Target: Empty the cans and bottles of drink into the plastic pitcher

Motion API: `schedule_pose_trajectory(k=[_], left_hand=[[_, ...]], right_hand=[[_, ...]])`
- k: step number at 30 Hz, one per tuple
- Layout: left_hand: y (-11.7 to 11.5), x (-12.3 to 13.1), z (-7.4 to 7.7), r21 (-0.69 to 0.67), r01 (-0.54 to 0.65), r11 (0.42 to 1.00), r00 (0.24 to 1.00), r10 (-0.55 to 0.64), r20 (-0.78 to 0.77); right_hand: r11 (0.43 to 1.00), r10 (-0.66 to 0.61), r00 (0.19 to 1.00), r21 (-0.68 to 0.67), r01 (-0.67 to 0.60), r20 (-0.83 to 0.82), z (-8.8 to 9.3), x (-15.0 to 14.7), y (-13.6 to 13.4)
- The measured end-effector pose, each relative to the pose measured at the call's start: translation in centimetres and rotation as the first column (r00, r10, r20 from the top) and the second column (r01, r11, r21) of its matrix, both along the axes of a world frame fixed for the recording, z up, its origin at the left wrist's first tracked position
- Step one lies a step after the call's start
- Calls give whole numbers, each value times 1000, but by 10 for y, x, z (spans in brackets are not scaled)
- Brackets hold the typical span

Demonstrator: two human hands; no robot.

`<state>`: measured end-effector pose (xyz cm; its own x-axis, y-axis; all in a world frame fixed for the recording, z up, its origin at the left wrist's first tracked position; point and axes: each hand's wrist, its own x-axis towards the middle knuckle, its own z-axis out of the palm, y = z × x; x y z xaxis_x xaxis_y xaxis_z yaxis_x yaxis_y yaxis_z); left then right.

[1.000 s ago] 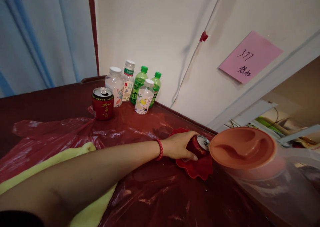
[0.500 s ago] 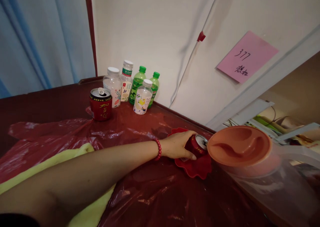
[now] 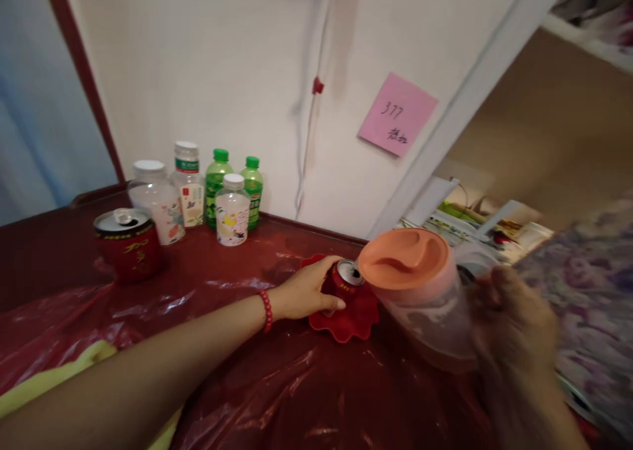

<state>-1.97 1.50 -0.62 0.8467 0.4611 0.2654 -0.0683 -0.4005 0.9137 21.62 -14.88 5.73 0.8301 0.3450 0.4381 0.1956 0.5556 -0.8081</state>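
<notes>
My left hand (image 3: 312, 290), with a red bead bracelet at the wrist, is closed around a red drink can (image 3: 341, 288) with an opened top. The can stands on a red wavy-edged mat or dish (image 3: 346, 323). Motion blurs my right hand (image 3: 517, 334), which grips the handle of a clear plastic pitcher (image 3: 435, 331) with an orange lid. The pitcher is tilted left and its spout side comes close to the can's opening. Whether liquid flows between them I cannot tell.
A larger red can (image 3: 129, 255) stands at the left, before several bottles with white or green caps, among them a small printed bottle (image 3: 232, 216). Wrinkled red plastic covers the table (image 3: 297, 397). A yellow cloth (image 3: 64, 377) lies at the left. The wall (image 3: 237, 61) bounds the back.
The view has swung right and my right hand has come into clearer sight on the pitcher. My left hand stays on the can, with the pitcher's lid still close beside it.
</notes>
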Motion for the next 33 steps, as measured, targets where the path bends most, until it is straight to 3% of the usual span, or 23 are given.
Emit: schedule_pose_trajectory(k=[6,13,18,27,33], left_hand=[[-2,2,10,-138,42,989,999,-39,21],[-1,3,15,-32,-65,997,998,64,-25],[4,4,10,-57,-64,996,998,64,-16],[8,4,7,-56,-113,992,993,111,-46],[11,6,3,25,-165,986,985,166,-53]], right_hand=[[988,-58,972,125,89,-229,-13,13,17],[963,-32,927,236,128,-374,-36,31,25],[957,11,900,267,117,-437,-53,39,31],[953,-69,850,218,211,-521,-77,53,43],[945,-257,885,91,314,-388,-85,60,50]])
